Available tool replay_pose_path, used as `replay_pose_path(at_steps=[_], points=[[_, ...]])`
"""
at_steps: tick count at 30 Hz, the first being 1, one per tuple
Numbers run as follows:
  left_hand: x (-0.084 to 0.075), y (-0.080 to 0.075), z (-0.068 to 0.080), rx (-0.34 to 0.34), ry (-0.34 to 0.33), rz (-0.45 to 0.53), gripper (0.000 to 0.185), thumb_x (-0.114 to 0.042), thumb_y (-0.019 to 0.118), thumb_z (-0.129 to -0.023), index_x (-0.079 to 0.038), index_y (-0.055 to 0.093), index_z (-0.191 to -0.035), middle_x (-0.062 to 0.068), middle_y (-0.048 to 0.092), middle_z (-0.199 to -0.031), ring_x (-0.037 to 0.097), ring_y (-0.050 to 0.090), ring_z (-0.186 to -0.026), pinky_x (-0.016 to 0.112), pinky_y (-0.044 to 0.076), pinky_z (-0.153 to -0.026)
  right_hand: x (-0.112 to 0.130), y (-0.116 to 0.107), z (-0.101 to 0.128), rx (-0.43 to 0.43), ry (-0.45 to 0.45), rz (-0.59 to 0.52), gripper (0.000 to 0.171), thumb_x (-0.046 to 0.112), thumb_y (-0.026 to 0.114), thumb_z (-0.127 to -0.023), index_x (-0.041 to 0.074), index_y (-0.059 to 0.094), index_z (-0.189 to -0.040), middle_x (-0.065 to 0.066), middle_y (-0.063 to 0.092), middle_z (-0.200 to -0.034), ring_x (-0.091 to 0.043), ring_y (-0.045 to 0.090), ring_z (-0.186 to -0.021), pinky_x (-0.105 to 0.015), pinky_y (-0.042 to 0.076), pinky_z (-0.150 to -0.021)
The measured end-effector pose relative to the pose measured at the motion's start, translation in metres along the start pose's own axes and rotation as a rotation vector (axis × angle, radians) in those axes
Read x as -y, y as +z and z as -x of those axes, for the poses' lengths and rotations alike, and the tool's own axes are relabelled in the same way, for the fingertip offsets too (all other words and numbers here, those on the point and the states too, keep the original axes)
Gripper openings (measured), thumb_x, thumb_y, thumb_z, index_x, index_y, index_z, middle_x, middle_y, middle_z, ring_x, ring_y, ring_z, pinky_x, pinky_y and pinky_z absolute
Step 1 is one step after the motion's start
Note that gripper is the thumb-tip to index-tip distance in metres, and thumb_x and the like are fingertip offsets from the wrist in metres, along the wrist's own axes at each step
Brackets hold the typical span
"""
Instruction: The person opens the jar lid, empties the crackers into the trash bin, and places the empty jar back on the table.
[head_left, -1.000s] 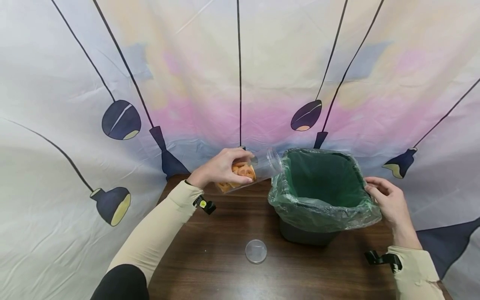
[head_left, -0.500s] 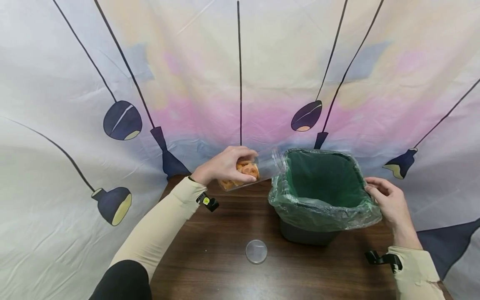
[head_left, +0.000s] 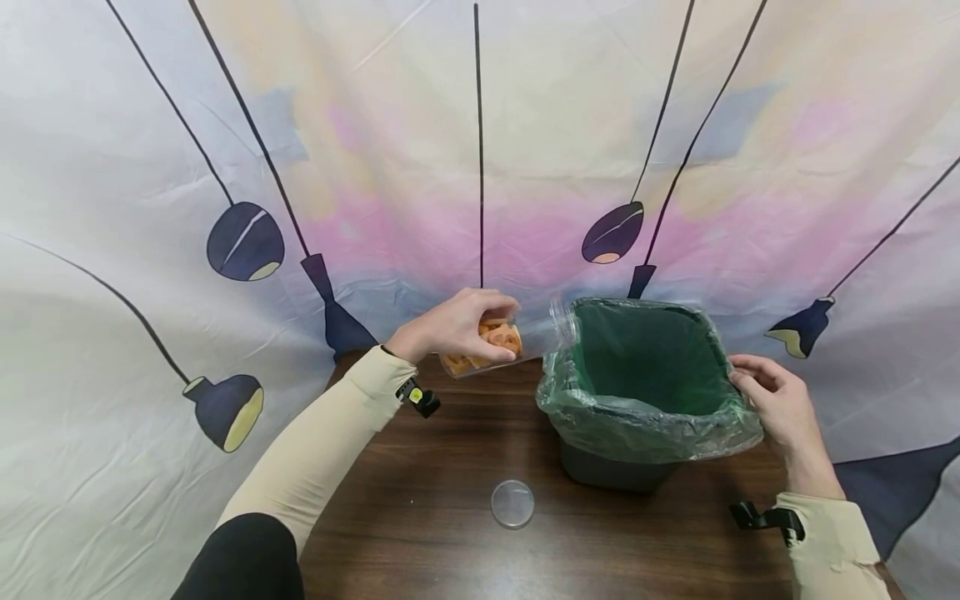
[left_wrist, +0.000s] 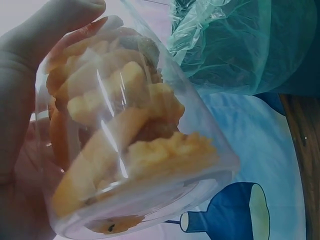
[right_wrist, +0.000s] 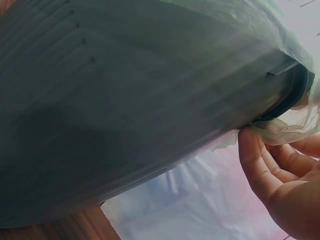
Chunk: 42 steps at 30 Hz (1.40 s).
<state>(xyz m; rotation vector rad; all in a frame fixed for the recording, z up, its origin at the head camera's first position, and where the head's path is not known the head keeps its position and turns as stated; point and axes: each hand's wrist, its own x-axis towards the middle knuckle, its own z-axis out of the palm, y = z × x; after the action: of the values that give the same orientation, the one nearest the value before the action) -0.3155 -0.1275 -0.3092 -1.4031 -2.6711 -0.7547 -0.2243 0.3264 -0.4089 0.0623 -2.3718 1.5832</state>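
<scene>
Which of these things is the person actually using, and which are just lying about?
In use:
- clear cup of orange snacks, gripped by the left hand and tipped toward the bin
- bin with green liner, touched at its rim by the right hand

Lying about:
- clear round lid on the wooden table
- lamp-print cloth backdrop

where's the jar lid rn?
Head view: the lid lies flat on the table, near edge, front-left of the bin, apart from both hands.
</scene>
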Motion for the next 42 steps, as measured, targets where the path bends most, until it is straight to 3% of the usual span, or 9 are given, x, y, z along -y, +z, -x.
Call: replay_pose_path(at_steps=[4, 15, 30, 38, 42], points=[[-0.002, -0.002, -0.003, -0.002, 0.018, -0.011, 0.061, -0.045, 0.076, -0.079, -0.009, 0.060, -0.125, -0.002, 0.056, -0.089, 0.013, 0.048, -0.072, 0.027, 0.043, -0.060, 0.000, 0.000, 0.000, -0.002, -0.007, 0.005, 0.026, 0.018, 0.058, -0.098, 0.011, 0.063, -0.123, 0.024, 0.061, -0.093, 0.003, 0.054, -0.083, -0.016, 0.041, -0.063], [-0.007, -0.007, -0.011, 0.052, 0.012, -0.061, 0.070, -0.044, 0.077, -0.078, -0.003, 0.056, -0.131, 0.002, 0.060, -0.103, 0.014, 0.052, -0.082, 0.027, 0.046, -0.069, 0.000, 0.000, 0.001, -0.001, -0.016, 0.000, 0.025, 0.017, 0.059, -0.098, 0.011, 0.064, -0.121, 0.024, 0.061, -0.093, 0.004, 0.055, -0.083, -0.014, 0.042, -0.064], [-0.009, -0.008, -0.017, 0.088, 0.022, -0.095, 0.068, -0.046, 0.076, -0.078, -0.004, 0.058, -0.129, 0.001, 0.057, -0.095, 0.015, 0.047, -0.081, 0.029, 0.041, -0.068, -0.001, -0.001, 0.000, 0.011, -0.005, -0.011, 0.026, 0.018, 0.058, -0.098, 0.010, 0.063, -0.123, 0.023, 0.060, -0.097, 0.005, 0.055, -0.087, -0.012, 0.043, -0.066], [-0.015, -0.010, -0.019, 0.105, 0.031, -0.135, 0.054, -0.047, 0.075, -0.078, -0.010, 0.061, -0.115, 0.000, 0.051, -0.085, 0.015, 0.043, -0.078, 0.029, 0.036, -0.066, 0.000, 0.000, 0.001, 0.007, -0.013, -0.010, 0.026, 0.017, 0.058, -0.098, 0.010, 0.063, -0.123, 0.024, 0.061, -0.096, 0.006, 0.056, -0.087, -0.011, 0.043, -0.067], [-0.016, -0.011, -0.021, 0.117, 0.029, -0.144, 0.059, -0.046, 0.075, -0.078, -0.008, 0.061, -0.121, 0.000, 0.056, -0.090, 0.014, 0.046, -0.081, 0.028, 0.040, -0.068, -0.001, 0.000, 0.000, 0.001, -0.012, -0.012, 0.025, 0.018, 0.058, -0.098, 0.012, 0.063, -0.122, 0.024, 0.061, -0.095, 0.004, 0.054, -0.083, -0.015, 0.042, -0.063]])
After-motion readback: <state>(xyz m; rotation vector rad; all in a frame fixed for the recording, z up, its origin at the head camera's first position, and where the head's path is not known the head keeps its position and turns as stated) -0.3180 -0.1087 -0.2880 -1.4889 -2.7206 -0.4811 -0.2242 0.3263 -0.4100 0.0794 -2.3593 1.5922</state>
